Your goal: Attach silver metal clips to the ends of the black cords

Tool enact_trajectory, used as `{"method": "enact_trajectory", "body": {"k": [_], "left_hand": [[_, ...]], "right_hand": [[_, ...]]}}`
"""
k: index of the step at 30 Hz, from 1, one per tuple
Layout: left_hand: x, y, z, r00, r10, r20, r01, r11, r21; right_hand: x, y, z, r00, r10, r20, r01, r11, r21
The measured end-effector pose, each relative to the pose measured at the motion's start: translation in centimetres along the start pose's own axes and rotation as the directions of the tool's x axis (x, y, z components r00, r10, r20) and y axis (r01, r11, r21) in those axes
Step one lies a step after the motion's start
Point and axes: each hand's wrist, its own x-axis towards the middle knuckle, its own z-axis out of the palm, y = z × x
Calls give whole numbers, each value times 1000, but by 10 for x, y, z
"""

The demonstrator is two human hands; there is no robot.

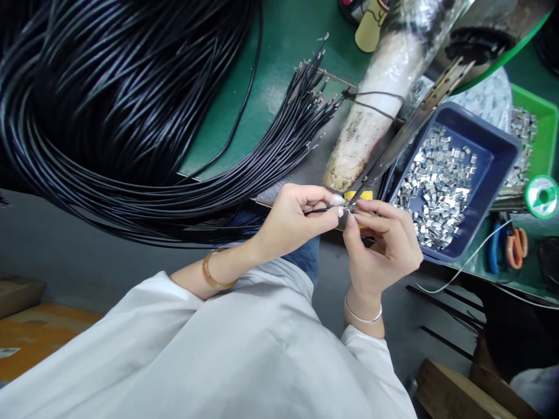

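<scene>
My left hand (301,215) pinches a black cable (321,210) close to its end, with white wrapping on the fingertips. Opposite it, my right hand (379,238) is closed at the cable's tip, thumb and fingers pressed on small shiny bits there. Whether these are bare wires or a metal clip is too small to tell. Both hands meet just below the tip of a long metal bar (393,145), beside a yellow piece (364,195). Left of them, a thick bundle of black cables (244,174) spreads its stripped ends over the green table (271,75).
A blue bin (489,157) of small metal clips stands right of my hands, a green bin (548,116) behind it. A wrapped white tube (371,110) slants across the table. Pliers (516,247) and a solder spool (540,196) lie far right. Cardboard boxes (43,331) stand below.
</scene>
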Motion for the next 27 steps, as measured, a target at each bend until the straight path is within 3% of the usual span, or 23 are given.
{"method": "enact_trajectory", "body": {"k": [8,19,27], "left_hand": [[-1,2,2,999,32,7,-32,999,-19],[-8,-6,1,995,100,-14,-96,983,156],[-5,-4,0,997,80,-10,-78,989,126]], "right_hand": [[1,-1,0,1000,-1,-4,1,1000,1],[4,-3,-7,995,-34,95,36,999,-24],[5,-4,-9,996,-13,91,14,1000,-14]]}}
